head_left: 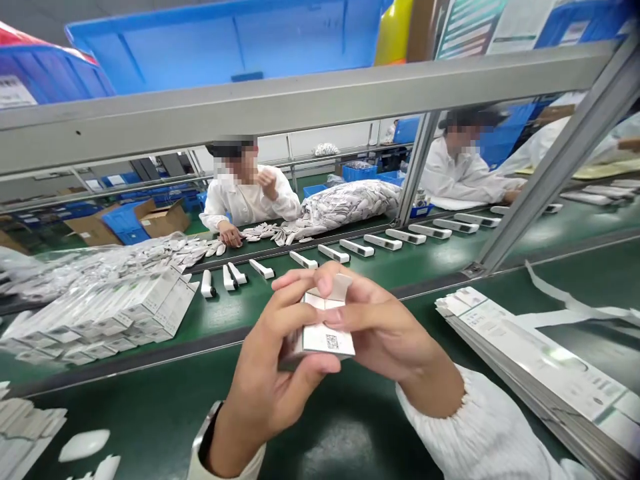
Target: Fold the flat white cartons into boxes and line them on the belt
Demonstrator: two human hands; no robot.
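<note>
A small white carton [327, 339] with a printed code is held up in front of me, its end facing me and one flap sticking up. My left hand [280, 353] wraps round its left side, thumb underneath. On top, the fingers of my right hand [380, 320] press at the carton's end flaps. What the carton contains is hidden. Behind my hands, a row of white handheld devices [355, 248] with dark ends lies on the green belt. A stack of flat printed cartons [550, 360] lies right of my right hand.
Filled or folded boxes [110, 313] are piled at left. Loose white parts [84, 445] and flat cartons [25, 427] lie at lower left. A metal rail [300, 100] crosses above, with a blue bin [225, 40] on it. Two people in white coats sit across the belt.
</note>
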